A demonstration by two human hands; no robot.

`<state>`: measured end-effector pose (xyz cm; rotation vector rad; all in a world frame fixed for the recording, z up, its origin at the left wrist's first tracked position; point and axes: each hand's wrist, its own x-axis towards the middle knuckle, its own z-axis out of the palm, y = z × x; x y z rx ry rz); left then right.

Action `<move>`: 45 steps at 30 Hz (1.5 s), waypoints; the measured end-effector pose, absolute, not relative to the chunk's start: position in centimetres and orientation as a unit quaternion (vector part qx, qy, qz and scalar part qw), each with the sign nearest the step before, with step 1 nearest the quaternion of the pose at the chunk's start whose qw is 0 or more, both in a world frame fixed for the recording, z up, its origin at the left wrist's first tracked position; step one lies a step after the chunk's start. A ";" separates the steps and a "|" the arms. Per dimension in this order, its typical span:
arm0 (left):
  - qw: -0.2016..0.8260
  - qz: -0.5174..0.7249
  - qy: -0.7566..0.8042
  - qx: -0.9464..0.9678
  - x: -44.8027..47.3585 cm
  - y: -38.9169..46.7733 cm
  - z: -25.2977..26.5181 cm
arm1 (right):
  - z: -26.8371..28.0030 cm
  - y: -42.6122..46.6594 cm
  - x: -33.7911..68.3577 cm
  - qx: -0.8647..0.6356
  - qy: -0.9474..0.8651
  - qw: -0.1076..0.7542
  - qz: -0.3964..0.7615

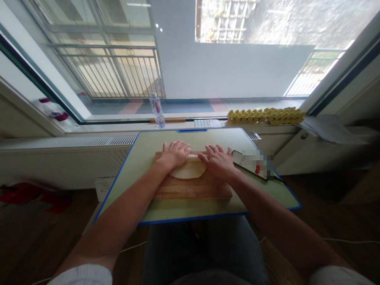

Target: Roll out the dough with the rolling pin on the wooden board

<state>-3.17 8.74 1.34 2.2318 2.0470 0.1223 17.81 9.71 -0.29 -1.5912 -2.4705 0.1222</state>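
Observation:
A flat, pale sheet of dough (188,171) with a rounded near edge lies on a wooden board (190,190). My left hand (175,153) rests palm down at the dough's far left, fingers stretched forward and somewhat apart. On the far right side lies my right hand (219,160), also palm down, with its fingers spread and its thumb pointing inward. Between the hands a pale strip crosses the dough's far edge; I cannot tell whether it is a rolling pin or a fold of dough. Both palms hide what is under them.
The board sits on a small green table (124,178) with a blue rim. A phone (249,164) lies to the right, with a cable. On the windowsill stand a clear bottle (157,111) and a yellow row of bumpy pieces (264,116). A radiator (65,158) is at the left.

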 end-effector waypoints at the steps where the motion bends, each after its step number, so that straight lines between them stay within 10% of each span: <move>1: 0.057 0.040 0.673 0.736 -3.2 9.0 1.4 | -0.2 9.8 17.7 -0.538 -0.835 0.102 0.042; 34: -0.028 0.091 0.647 0.757 -0.2 -4.2 -0.8 | -2.3 -2.1 22.1 -0.501 -0.858 0.110 -0.007; 45: 0.036 0.034 0.696 0.716 -1.7 6.3 1.2 | 0.1 7.3 18.1 -0.544 -0.834 0.068 0.055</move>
